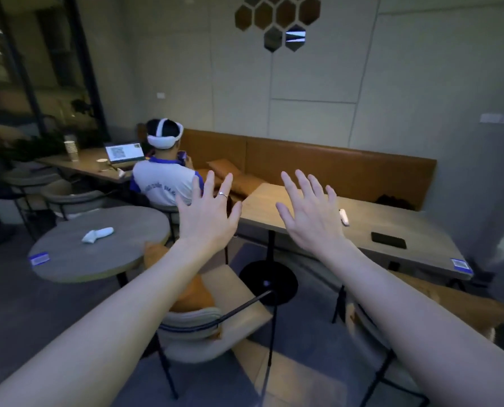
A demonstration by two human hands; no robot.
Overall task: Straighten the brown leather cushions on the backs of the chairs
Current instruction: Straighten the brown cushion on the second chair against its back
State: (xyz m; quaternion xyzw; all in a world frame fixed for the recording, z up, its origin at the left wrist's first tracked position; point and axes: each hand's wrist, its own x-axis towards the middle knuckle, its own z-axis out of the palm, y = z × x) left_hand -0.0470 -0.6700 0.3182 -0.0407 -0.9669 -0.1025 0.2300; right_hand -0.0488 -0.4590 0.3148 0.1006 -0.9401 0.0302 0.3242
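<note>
Reaching out ahead, the left hand (208, 217) and right hand (311, 214) hover with fingers spread, each grip released and empty. Below them, a brown cushion (190, 292) rests on the chair (198, 324).

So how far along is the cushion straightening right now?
Nothing looks done yet. Both hands, left hand and right hand, are raised, open and empty. The brown cushion on the nearest chair lies untouched, and the bench cushions sit askew.
</note>
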